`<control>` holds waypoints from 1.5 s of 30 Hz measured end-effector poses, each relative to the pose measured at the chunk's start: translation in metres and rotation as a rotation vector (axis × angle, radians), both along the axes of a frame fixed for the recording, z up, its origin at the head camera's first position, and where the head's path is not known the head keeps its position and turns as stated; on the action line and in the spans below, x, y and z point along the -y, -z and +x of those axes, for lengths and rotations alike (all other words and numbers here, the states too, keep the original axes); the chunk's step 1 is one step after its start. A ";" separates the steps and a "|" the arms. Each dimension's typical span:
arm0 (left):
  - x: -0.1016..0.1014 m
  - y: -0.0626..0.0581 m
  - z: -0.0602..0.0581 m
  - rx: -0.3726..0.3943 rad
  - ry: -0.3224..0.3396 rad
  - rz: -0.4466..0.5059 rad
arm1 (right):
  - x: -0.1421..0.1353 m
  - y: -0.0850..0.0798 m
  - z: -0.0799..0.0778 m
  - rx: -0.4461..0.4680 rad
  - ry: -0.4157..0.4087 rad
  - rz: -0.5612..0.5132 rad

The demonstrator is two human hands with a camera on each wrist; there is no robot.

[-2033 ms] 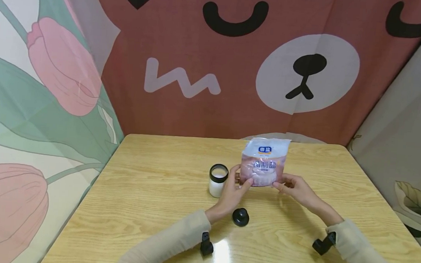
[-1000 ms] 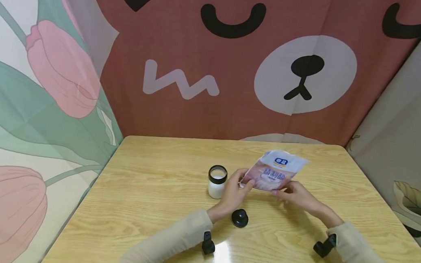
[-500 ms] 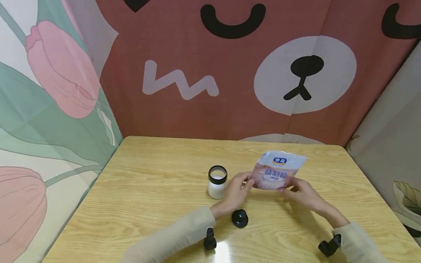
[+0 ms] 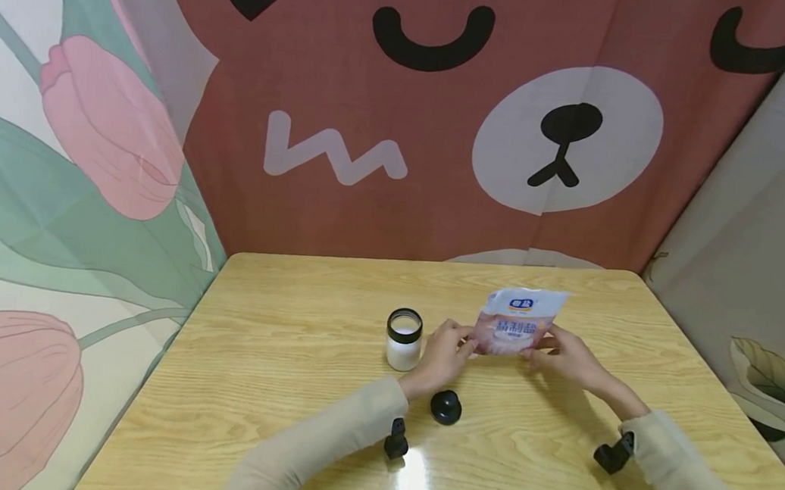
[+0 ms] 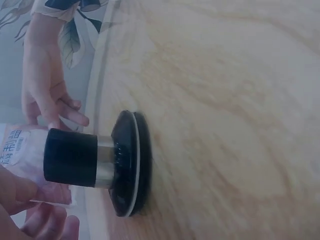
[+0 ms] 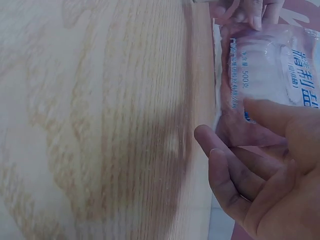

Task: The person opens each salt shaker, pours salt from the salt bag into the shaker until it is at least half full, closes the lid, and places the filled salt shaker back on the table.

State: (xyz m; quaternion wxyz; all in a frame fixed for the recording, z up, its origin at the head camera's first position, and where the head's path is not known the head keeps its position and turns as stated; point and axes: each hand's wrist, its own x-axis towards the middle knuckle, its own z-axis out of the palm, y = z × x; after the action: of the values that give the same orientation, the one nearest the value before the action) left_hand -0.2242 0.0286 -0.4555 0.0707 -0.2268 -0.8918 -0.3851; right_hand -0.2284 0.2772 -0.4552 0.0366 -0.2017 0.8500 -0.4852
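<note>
Between my two hands is a pink and white salt bag (image 4: 513,323), printed in blue and held tilted above the table. My left hand (image 4: 441,358) pinches its lower left corner, thumb in front and fingers behind. The lower right edge is gripped by my right hand (image 4: 567,360); in the right wrist view the thumb lies across the front of the bag (image 6: 265,75). Just left of my left hand stands a glass jar (image 4: 403,344) with a black rim and white contents. A black knobbed lid (image 4: 446,407) lies below my left hand, large in the left wrist view (image 5: 127,162).
All of this is on a light wood table (image 4: 273,388). A brown curtain with a bear face (image 4: 340,218) hangs behind its far edge, and floral curtains flank both sides. Black cameras (image 4: 396,441) are strapped at the wrists.
The bag has come down from its more upright pose, swung right and tilted, then levelled somewhat. Both hands moved slightly right with it. Jar and lid stay in place.
</note>
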 end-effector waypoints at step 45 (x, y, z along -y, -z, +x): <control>0.002 0.014 -0.006 0.063 0.049 -0.131 | 0.002 0.024 -0.009 -0.154 0.062 0.165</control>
State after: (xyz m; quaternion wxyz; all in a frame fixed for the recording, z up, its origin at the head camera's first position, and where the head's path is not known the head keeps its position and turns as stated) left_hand -0.2305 0.0269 -0.4700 0.0183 -0.2404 -0.9111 -0.3343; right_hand -0.2371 0.2748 -0.4793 -0.0276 -0.2082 0.8932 -0.3976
